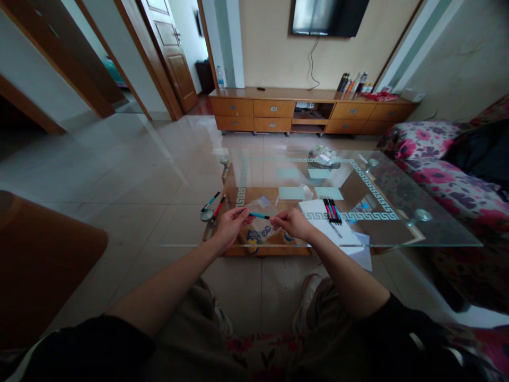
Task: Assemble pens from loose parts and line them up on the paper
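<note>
A blue pen with dark ends [259,215] is held level between my two hands, just above the near part of the glass table [191,233]. My left hand [233,225] is closed on one end of it. The other end is pinched in the fingertips of my right hand [292,222]. Left of my hands lie a blue-and-black pen [210,201] and a red-and-black pen [218,208]. To the right, several red, blue and black pens [332,211] lie side by side on white paper [312,208].
Clear plastic packaging [260,233] shows beneath my hands. A bowl-like item with plastic wrap [324,156] stands at the table's far side. Beyond is a wooden TV cabinet [274,109] with bottles [352,84]. A flowered sofa [437,180] runs along the right.
</note>
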Motion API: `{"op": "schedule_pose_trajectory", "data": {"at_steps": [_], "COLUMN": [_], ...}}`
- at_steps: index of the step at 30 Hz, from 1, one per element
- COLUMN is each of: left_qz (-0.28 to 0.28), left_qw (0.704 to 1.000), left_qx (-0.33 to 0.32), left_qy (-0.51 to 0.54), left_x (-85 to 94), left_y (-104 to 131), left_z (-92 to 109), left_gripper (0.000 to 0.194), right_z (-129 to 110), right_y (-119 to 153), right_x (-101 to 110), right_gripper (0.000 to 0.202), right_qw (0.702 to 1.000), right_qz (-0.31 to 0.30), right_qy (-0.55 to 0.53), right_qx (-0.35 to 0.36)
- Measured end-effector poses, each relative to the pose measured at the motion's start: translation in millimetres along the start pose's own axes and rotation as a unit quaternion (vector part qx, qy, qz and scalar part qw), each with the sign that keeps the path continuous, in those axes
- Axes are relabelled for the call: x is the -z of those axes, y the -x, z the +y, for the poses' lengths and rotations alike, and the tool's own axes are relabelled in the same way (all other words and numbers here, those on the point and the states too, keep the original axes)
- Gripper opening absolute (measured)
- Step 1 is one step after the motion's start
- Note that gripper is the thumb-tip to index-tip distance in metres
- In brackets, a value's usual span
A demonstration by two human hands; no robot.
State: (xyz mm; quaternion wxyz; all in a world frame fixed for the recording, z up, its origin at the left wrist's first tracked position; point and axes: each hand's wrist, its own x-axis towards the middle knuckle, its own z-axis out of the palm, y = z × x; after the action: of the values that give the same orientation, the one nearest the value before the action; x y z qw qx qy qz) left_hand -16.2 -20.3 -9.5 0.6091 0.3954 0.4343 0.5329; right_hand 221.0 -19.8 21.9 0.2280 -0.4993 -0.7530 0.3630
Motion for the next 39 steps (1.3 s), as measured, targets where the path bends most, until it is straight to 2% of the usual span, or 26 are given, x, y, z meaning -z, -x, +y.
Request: {"op": "schedule_pose_trajectory", "data": {"at_steps": [4,7,11,18,25,29,31,34,36,39], "left_qz": [0.029,0.048,0.044,0.039,0.06,0.052,0.025,-0.081,-0.159,-0.215], "left_qw": [0.999,0.997,0.996,0.996,0.996,0.997,0.997,0.992,0.979,0.964], "left_qx": [-0.026,-0.05,-0.067,-0.083,-0.064,-0.057,-0.055,-0.013,0.033,0.077], "left_qy": [-0.01,-0.023,-0.028,-0.008,0.003,-0.028,-0.057,-0.095,-0.12,-0.135], "left_x": [-0.1,-1.4,-2.3,-3.7,-2.3,-0.4,-1.5,-6.1,-10.0,-14.9], "left_y": [0.7,0.6,0.3,1.5,-0.2,-0.4,2.1,9.5,15.6,22.5], "left_z": [-1.0,-2.2,-3.1,-1.9,-3.8,-3.5,-1.6,2.1,3.2,1.9], "left_gripper": [0.048,0.045,0.04,0.035,0.039,0.037,0.036,0.044,0.047,0.041], "right_z": [-5.2,-7.9,-5.9,0.5,-1.1,-5.3,-8.1,-11.3,-12.6,-13.8], "right_y": [0.3,0.4,1.0,1.5,-1.7,-5.0,-5.9,-5.8,-5.2,-3.8], "right_x": [-0.5,-2.0,-5.3,-7.2,-7.1,-1.6,1.4,2.0,-0.8,-7.1], "right_gripper": [0.044,0.037,0.034,0.039,0.032,0.032,0.034,0.038,0.04,0.042], "right_qw": [0.999,0.998,0.995,0.994,0.998,0.98,0.951,0.907,0.9,0.911], "right_qz": [-0.021,-0.054,-0.092,-0.098,-0.049,0.02,0.063,0.102,0.101,0.069], "right_qy": [0.025,0.037,0.04,0.042,-0.035,-0.184,-0.284,-0.39,-0.408,-0.393], "right_qx": [-0.004,-0.004,-0.006,0.006,-0.021,-0.068,-0.1,-0.119,-0.116,-0.105]}}
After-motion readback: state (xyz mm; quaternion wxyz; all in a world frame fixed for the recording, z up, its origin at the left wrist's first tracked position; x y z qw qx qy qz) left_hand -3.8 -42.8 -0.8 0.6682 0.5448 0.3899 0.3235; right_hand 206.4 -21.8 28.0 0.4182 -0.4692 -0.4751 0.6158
